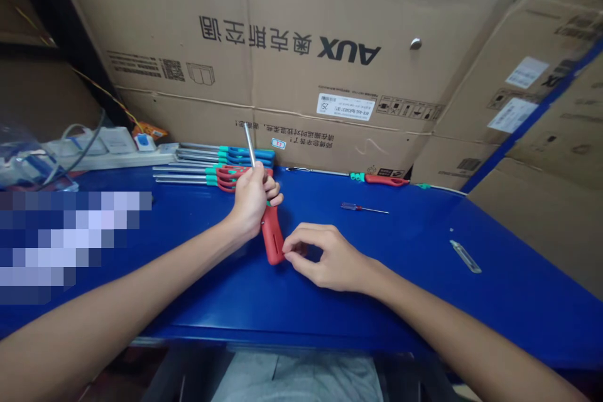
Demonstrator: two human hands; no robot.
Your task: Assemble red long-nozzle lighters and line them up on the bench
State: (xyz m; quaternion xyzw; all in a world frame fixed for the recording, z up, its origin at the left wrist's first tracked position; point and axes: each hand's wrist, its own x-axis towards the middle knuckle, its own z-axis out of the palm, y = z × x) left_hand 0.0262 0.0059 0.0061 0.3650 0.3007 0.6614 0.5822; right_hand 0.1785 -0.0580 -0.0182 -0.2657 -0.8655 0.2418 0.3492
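Red-handled screwdriver (272, 235), tilted, steel shaft (249, 144) pointing to 11 o'clock, butt end toward 5 o'clock. Held over the blue tabletop (400, 308); whether the butt touches the surface, cannot tell. Left hand (252, 201) closed around the upper handle near the shaft, fingers (272, 191) wrapped fully round it, firm hold. Right hand (330, 257) lies at 3 o'clock from the handle, partly open, fingers curled, fingertips (288, 252) at the butt end; touching or gripping, cannot tell.

Surroundings, clock positions taken from the held screwdriver. 11 o'clock: screwdrivers laid side by side in two groups, teal-and-blue handles (247, 154) behind, red-and-teal handles (230, 177) in front, shafts toward 9 o'clock. 2 o'clock: one red-and-teal screwdriver (381, 179) lying near the far edge, and, nearer, a small screwdriver with a dark handle (353, 206). 3 o'clock, well apart: a flat metal strip (465, 256). 10 o'clock: white power strip (108, 154) with cables; beyond it, clear plastic bag (23, 163). Behind the tabletop: cardboard box (282, 44) printed "AUX", lettering upside down. A pixelated patch hides part of the tabletop at 9 o'clock.
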